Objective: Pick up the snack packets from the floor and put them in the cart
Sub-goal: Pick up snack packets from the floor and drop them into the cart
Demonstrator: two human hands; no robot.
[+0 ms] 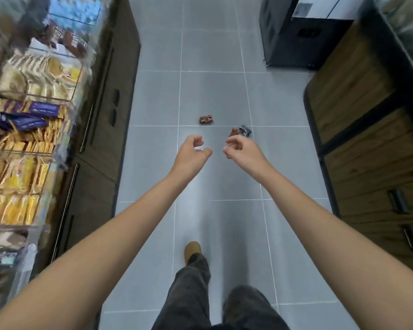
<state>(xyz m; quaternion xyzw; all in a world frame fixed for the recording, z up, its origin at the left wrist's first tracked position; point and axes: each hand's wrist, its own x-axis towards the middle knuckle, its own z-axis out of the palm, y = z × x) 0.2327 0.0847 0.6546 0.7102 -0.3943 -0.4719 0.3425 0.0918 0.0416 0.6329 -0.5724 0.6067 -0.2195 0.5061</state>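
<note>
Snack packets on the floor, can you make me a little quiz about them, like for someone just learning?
1. True or false: the left hand holds the brown snack packet.
2. Which hand is nearest the dark snack packet? A) left hand B) right hand C) both equally far
3. Fill in: the packets lie on the grey ____ floor.
Key: 1 false, the brown snack packet lies on the floor and the left hand holds nothing; 2 B; 3 tiled.
</note>
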